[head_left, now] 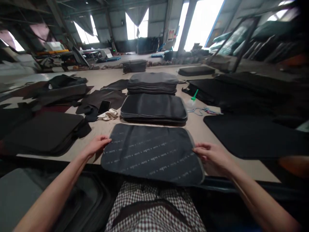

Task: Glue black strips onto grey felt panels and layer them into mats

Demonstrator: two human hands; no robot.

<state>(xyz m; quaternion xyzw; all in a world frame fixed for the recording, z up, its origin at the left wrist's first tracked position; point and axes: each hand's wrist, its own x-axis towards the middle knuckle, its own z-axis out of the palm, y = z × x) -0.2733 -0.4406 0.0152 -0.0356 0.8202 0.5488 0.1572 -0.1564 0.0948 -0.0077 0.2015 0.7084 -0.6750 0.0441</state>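
Observation:
Between my hands is a dark rectangular panel (152,154) with rounded corners and rows of small pale print. My left hand (98,145) pinches its left edge, and my right hand (209,153) grips the right edge. The panel's near side reaches the table's front edge. Just beyond it lies a stack of black padded panels with pale edging (154,108). A taller pile of similar dark panels (152,83) stands behind that stack.
Dark flat pieces lie in a stack on the left (45,132), and a large black panel (251,137) is at right. A phone (104,107), a crumpled cloth (109,114) and a green-tipped bottle (192,101) rest on the beige table (267,169).

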